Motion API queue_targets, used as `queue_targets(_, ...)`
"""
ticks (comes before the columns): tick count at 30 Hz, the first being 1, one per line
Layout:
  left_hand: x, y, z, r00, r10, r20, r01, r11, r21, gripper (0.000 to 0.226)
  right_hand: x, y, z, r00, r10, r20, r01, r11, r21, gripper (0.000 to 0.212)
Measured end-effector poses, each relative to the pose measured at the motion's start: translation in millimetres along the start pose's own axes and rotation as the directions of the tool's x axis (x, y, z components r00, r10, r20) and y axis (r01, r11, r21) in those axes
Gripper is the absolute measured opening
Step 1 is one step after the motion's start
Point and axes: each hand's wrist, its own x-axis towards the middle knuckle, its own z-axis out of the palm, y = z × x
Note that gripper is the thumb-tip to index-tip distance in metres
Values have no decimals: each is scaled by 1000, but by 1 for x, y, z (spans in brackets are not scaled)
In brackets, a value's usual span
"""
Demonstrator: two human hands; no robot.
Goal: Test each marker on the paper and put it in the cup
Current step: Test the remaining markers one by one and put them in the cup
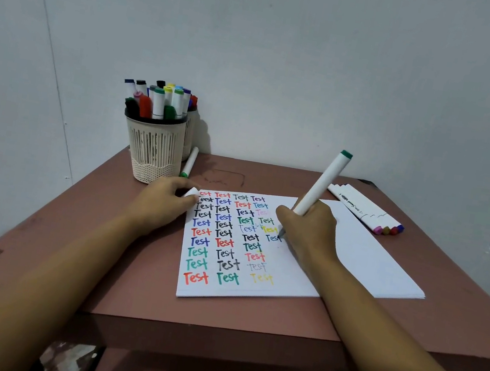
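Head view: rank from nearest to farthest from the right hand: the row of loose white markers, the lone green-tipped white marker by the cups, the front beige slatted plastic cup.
From the right hand:
1. row of loose white markers, just right.
2. lone green-tipped white marker, far left.
3. front beige slatted plastic cup, leftmost.

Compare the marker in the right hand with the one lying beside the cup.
Held marker stands tilted, tip down on the paper; cup-side marker lies flat on the table. Right hand grips held marker; cup-side marker is untouched. Held marker's tip is bare, a white cap in the left hand; cup-side marker's near end is capped. Both: white barrel, green end.
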Motion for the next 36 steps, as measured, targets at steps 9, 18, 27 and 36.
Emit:
queue_targets(9, -2, 0, 3, 988, 113, -102, -113, 994, 11, 30, 5, -3, -7, 995, 94, 13, -94, 948, 303, 30)
queue_targets(18, -10, 10, 5, 905, 386, -179, -366, 921, 133, 36, -3, -23, -7, 927, 83, 366, -337, 613, 715, 22)
queue_targets(27, -13, 21, 11, 891, 447, -76, -449, 893, -18, 22, -3, -22, 5, 880, -174, 441, -197, 712, 674, 19)
queue_targets(36, -12, 21, 14, 859, 507, -72, -509, 860, -22, 38, -3, -18, 9, 861, -188, 472, -106, 842, 529, 12)
